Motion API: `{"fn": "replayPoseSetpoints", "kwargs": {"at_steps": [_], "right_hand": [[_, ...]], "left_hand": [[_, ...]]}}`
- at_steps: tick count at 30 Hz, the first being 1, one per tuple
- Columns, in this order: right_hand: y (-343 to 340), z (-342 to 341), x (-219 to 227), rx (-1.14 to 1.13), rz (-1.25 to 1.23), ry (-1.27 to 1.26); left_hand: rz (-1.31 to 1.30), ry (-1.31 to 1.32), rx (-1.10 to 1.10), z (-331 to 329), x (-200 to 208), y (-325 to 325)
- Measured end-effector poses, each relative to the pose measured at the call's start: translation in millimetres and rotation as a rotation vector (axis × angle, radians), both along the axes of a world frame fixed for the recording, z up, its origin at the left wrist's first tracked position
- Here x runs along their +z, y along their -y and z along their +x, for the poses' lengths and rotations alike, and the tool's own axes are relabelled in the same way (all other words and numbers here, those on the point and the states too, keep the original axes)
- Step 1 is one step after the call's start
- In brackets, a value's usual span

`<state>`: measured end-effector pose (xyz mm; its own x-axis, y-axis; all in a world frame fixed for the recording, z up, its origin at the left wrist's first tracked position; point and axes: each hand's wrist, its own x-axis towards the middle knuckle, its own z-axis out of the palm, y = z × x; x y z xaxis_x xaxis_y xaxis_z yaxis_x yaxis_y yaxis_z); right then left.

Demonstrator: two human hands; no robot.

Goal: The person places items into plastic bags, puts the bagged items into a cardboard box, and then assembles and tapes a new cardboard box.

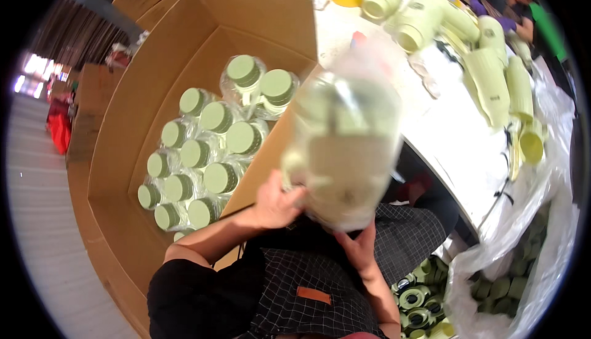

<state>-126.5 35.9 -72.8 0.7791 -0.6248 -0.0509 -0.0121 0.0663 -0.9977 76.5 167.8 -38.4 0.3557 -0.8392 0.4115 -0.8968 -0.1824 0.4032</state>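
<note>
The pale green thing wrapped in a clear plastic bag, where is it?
The bagged pale green item is mid-picture in the head view, held up by both hands, right of the open cardboard box.

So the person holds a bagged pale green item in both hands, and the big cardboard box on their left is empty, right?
Not quite. The head view shows both hands, left hand and right hand, on the bagged pale green item, but the cardboard box holds many bagged green-lidded containers.

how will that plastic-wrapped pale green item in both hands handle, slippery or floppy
The bagged item probably feels slippery: clear, glossy film covers it, and the left hand and right hand both hold it from below. The film looks loose and floppy, the body inside rigid. It seems light for its bulk, since it is held clear of the cardboard box.
</note>
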Motion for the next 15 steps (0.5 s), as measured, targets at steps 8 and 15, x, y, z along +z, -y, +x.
{"fn": "replayPoseSetpoints", "kwargs": {"at_steps": [8, 15], "right_hand": [[-1.6, 153.4, 129.5, 0.565, -0.334, 0.432], [4.1, 71.1, 38.9, 0.368, 0.026, -0.047]], "left_hand": [[-0.245, -0.526, 0.745, 249.7, -17.3, -71.6], [0.029, -0.494, 1.027, 352.1, -103.6, -104.1]]}}
